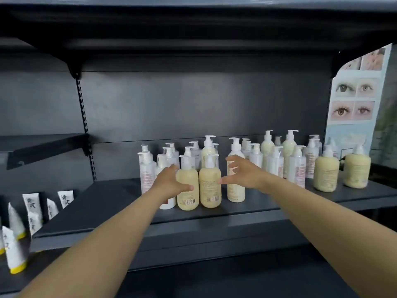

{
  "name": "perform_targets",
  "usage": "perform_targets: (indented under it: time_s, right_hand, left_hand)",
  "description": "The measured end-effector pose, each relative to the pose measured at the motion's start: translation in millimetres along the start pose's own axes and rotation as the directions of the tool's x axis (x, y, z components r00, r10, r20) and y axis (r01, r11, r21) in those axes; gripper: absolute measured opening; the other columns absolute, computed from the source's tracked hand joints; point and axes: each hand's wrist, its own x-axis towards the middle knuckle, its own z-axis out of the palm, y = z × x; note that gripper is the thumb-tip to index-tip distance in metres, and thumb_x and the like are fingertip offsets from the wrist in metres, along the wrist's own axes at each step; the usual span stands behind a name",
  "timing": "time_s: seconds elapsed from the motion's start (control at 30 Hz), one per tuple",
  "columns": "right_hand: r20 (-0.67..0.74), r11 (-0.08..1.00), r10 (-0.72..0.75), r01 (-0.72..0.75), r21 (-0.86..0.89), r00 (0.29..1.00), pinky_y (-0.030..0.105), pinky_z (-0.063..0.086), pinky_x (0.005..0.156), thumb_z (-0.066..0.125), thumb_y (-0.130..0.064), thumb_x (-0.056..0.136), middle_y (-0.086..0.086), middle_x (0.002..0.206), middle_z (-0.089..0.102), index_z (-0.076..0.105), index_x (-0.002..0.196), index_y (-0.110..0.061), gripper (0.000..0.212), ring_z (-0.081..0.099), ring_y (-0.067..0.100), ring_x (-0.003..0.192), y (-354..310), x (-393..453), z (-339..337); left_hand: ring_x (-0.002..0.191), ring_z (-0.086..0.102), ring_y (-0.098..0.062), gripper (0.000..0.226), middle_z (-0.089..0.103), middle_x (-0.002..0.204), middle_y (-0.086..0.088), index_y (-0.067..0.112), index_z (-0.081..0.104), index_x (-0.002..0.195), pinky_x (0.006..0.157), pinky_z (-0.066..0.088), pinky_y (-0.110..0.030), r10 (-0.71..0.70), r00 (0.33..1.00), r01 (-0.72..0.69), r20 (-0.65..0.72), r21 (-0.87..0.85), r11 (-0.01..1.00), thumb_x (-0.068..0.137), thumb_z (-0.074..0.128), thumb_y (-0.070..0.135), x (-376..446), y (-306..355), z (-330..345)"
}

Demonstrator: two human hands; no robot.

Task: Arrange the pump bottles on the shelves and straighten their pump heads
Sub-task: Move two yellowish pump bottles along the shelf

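Two bare arms reach into a dark shelf crowded with pump bottles. The left hand wraps its fingers around the left yellow bottle, thumb lying across the front. Touching that bottle at 3 o'clock stands a second yellow bottle (barcode facing out). The right hand hovers just beside it, fingers spread and lightly curled, gripping nothing; whether the thumb tip touches the bottle is unclear. White bottles cluster behind, and two squat yellow ones stand far off at 3 o'clock. White tubes lean at 9 o'clock, lower down.
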Motion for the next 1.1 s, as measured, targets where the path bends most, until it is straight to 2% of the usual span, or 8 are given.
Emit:
perform_targets:
  time_s: [0.1,0.2,0.4,0.5,0.63,0.8,0.9,1.1]
  right_hand:
    - [0.04,1.0,0.014,-0.013,-0.02,0.999,0.031,0.033,0.106,0.078,-0.032,0.075,0.002,0.15,0.035,0.027,0.147,-0.02,0.09,0.038,0.019,0.135,11,33,6]
    - [0.074,0.999,0.023,-0.02,-0.034,0.997,0.036,0.034,0.111,0.081,-0.035,0.07,0.001,0.148,0.038,0.032,0.145,-0.018,0.091,0.04,0.02,0.134,23,69,17]
    - [0.145,1.0,-0.022,0.024,-0.016,0.989,0.04,0.045,0.102,0.083,-0.036,0.062,-0.001,0.128,0.056,0.046,0.131,-0.02,0.081,0.054,0.018,0.118,29,106,24]
    - [0.159,0.998,-0.042,0.048,-0.032,0.986,0.039,0.047,0.1,0.084,-0.045,0.049,-0.003,0.124,0.059,0.049,0.129,-0.019,0.091,0.056,0.017,0.115,30,113,28]
    - [0.156,0.998,-0.061,0.065,-0.017,0.986,0.032,0.049,0.094,0.086,-0.029,0.061,-0.003,0.115,0.062,0.055,0.121,-0.017,0.068,0.059,0.015,0.108,32,117,27]
    - [0.141,0.995,-0.097,0.094,0.022,0.985,0.03,0.051,0.091,0.086,-0.023,0.063,-0.003,0.108,0.066,0.061,0.112,-0.018,0.055,0.062,0.014,0.103,31,112,26]
    - [0.106,0.993,-0.114,0.109,0.056,0.988,0.027,0.05,0.086,0.085,-0.02,0.066,-0.001,0.105,0.068,0.061,0.109,-0.016,0.049,0.063,0.013,0.099,29,104,28]
    - [0.054,0.99,-0.14,0.138,0.041,0.989,0.04,0.052,0.093,0.085,-0.022,0.065,0.001,0.103,0.07,0.063,0.106,-0.019,0.046,0.065,0.016,0.098,20,83,37]
  left_hand:
    - [0.132,0.041,-0.021,0.093,0.038,0.147,-0.003,0.014,0.028,0.144,0.1,0.039,-0.031,0.01,1.0,-0.011,0.022,0.054,0.998,0.069,0.079,0.034,26,-8,8]
    - [0.135,0.038,-0.02,0.096,0.034,0.15,-0.003,0.011,0.028,0.145,0.105,0.036,-0.03,-0.014,0.998,0.009,0.053,0.105,0.994,0.068,0.079,0.035,48,-14,19]
    - [0.124,0.048,-0.022,0.089,0.045,0.14,-0.003,0.011,0.035,0.139,0.098,0.045,-0.032,-0.055,0.993,0.05,0.107,0.046,0.998,0.064,0.082,0.028,73,-20,26]
    - [0.12,0.051,-0.022,0.087,0.05,0.135,-0.002,0.012,0.04,0.135,0.099,0.047,-0.036,-0.059,0.991,0.056,0.12,0.027,0.998,0.062,0.083,0.028,78,-21,24]
    - [0.11,0.056,-0.02,0.068,0.056,0.122,-0.001,0.014,0.051,0.12,0.093,0.05,-0.035,-0.052,0.989,0.053,0.139,-0.006,0.999,0.062,0.083,0.028,77,-19,18]
    - [0.112,0.054,-0.018,0.077,0.052,0.124,0.002,0.019,0.042,0.126,0.095,0.049,-0.036,-0.028,0.989,0.04,0.146,-0.078,0.996,0.062,0.083,0.031,69,-19,22]
    - [0.11,0.054,-0.016,0.078,0.053,0.12,0.004,0.02,0.04,0.127,0.091,0.048,-0.03,-0.007,0.993,0.021,0.122,-0.121,0.992,0.063,0.083,0.031,61,-19,20]
    - [0.1,0.057,-0.015,0.072,0.056,0.109,0.007,0.023,0.046,0.116,0.074,0.05,-0.028,-0.021,0.998,0.029,0.053,-0.167,0.986,0.057,0.085,0.034,35,-29,6]
